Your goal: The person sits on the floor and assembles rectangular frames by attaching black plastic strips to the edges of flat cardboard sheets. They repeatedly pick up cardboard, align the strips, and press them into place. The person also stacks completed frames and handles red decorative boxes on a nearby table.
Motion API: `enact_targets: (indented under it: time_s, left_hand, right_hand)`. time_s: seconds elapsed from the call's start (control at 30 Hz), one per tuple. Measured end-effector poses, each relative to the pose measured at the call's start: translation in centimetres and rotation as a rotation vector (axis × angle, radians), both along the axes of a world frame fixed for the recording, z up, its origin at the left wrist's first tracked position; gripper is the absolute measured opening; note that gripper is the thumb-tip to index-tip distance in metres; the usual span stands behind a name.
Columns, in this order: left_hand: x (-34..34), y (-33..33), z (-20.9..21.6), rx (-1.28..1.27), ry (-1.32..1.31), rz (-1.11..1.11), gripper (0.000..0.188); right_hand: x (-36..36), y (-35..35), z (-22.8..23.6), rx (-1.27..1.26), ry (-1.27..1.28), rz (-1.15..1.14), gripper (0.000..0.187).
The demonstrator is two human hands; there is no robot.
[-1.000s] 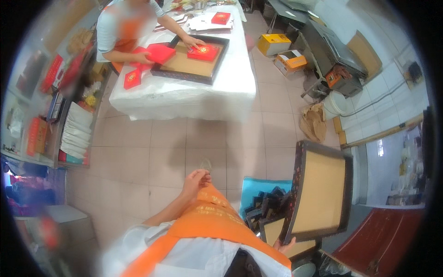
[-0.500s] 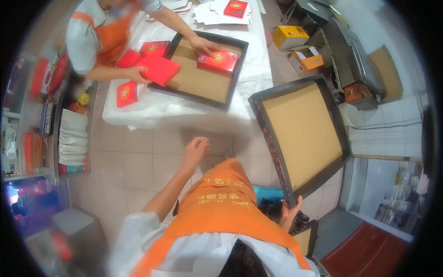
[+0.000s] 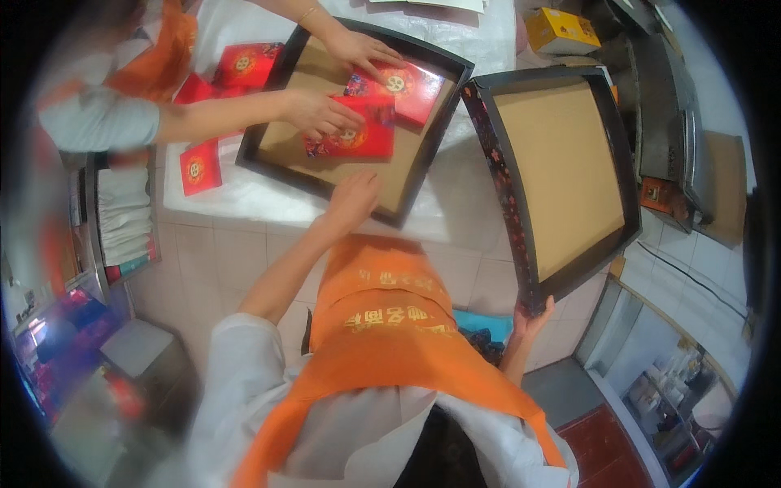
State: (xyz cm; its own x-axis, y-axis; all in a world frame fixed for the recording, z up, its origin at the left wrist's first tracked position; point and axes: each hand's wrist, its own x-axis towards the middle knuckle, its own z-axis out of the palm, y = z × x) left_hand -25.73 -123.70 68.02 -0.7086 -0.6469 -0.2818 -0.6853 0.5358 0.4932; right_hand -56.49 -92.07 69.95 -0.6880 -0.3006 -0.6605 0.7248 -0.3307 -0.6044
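Observation:
My right hand [image 3: 533,315] grips the near corner of a large shallow black box [image 3: 496,175], with a tan inside and floral outer wall, held tilted beside the table. My left hand [image 3: 355,197], fingers curled, hovers over the near rim of a second black-walled box [image 3: 272,98] on the table; nothing shows in it, and whether it touches the rim I cannot tell. Inside that box, a co-worker's hands [image 3: 325,114] press on two flat red gift boxes: a nearer red box [image 3: 376,142] and a farther red box [image 3: 419,91].
More red boxes [image 3: 201,167] lie on the white-covered table [image 3: 183,207] at the left. Beyond it, a yellow carton [image 3: 561,32] stands at the far right. Shelves [image 3: 126,215] line the left, and a metal-edged cabinet [image 3: 663,122] stands on the right.
I have come closer to the table. My left hand moved forward over the near box rim. The co-worker has set a second red box inside. The box in my right hand now stands closer to the table box.

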Motion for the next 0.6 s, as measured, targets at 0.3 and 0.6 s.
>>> enact_targets:
  time_s: [0.3, 0.6]
  left_hand:
    - [-2.3, -12.4, -3.2, -0.457, -0.147, -0.14, 0.095]
    - [-0.4, -17.5, -2.4, -0.357, -0.198, -0.324, 0.107]
  right_hand:
    - [3.8, -4.1, 2.3, 0.012, 0.066, 0.016, 0.043]
    - [7.4, -5.2, 2.4, 0.082, -0.016, -0.19, 0.043]
